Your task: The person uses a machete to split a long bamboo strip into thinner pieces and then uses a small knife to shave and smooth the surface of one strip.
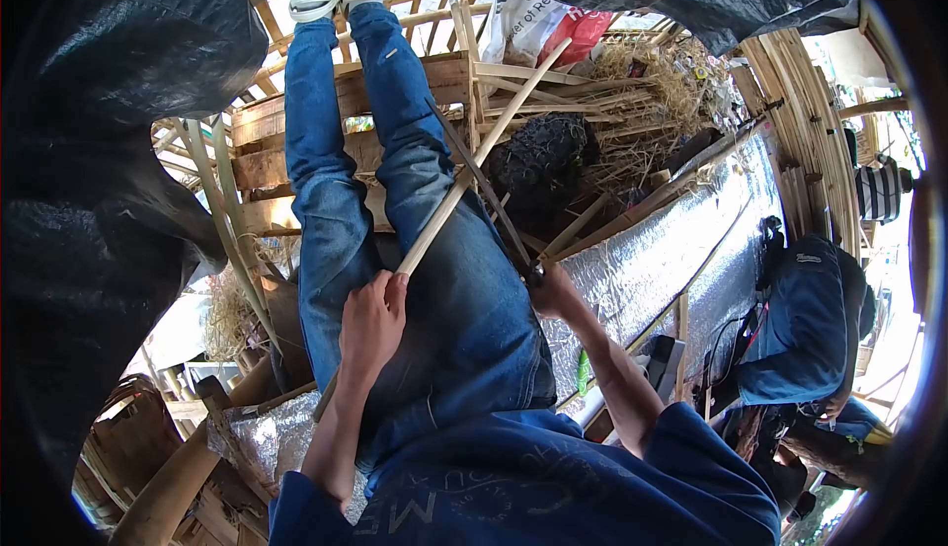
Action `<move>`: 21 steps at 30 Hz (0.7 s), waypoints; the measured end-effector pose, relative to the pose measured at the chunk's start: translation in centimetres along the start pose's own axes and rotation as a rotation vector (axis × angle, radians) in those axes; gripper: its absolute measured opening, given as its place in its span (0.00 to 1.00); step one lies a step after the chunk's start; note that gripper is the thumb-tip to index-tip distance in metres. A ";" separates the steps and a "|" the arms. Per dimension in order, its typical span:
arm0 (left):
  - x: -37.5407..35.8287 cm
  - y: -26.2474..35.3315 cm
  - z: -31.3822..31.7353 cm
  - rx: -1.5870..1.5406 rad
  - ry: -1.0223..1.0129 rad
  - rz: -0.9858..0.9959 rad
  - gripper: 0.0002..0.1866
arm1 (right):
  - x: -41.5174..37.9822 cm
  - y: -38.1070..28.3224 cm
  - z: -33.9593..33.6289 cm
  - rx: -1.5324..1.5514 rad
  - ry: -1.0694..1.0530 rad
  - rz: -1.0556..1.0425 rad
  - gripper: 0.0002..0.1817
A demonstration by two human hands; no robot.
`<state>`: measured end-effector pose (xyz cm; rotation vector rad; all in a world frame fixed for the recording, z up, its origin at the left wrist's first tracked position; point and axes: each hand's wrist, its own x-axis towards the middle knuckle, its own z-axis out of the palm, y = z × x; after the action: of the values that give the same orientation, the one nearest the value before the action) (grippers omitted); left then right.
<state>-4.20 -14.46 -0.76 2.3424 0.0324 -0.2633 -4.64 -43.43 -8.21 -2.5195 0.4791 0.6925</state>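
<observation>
The left hand (372, 319) is closed round the near part of a long stick (494, 142), and the right hand (555, 292) is wrapped on the handle of a long knife (504, 222), whose blade crosses the stick above the thigh. To work this well, I'd say, keep the left fingers behind the edge, hold the stick firm against any twist, and lay the blade at a shallow angle, with light strokes aimed away from the body. The jeans (449, 284) lie right under that crossing, so a slip could bite the leg; a steady wrist matters more than force.

The stick slants over the lap, its far end up by the red and white sack (533, 18). It is pale straw-coloured, slim and fairly straight, with a flat, split look. Whether its surface is smooth I can't tell from here.
</observation>
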 end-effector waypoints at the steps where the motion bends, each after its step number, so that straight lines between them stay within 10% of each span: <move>1: 0.0 0.1 0.0 -0.004 -0.005 -0.015 0.15 | -0.5 -1.3 -0.7 0.001 -0.003 0.000 0.27; 21: -0.2 0.4 -0.4 -0.004 -0.021 -0.093 0.15 | 12.3 -9.1 -2.9 0.129 0.097 -0.029 0.16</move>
<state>-4.29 -14.45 -0.23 2.3374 0.1319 -0.3334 10.48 -39.93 -9.50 -2.4416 0.5032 0.5138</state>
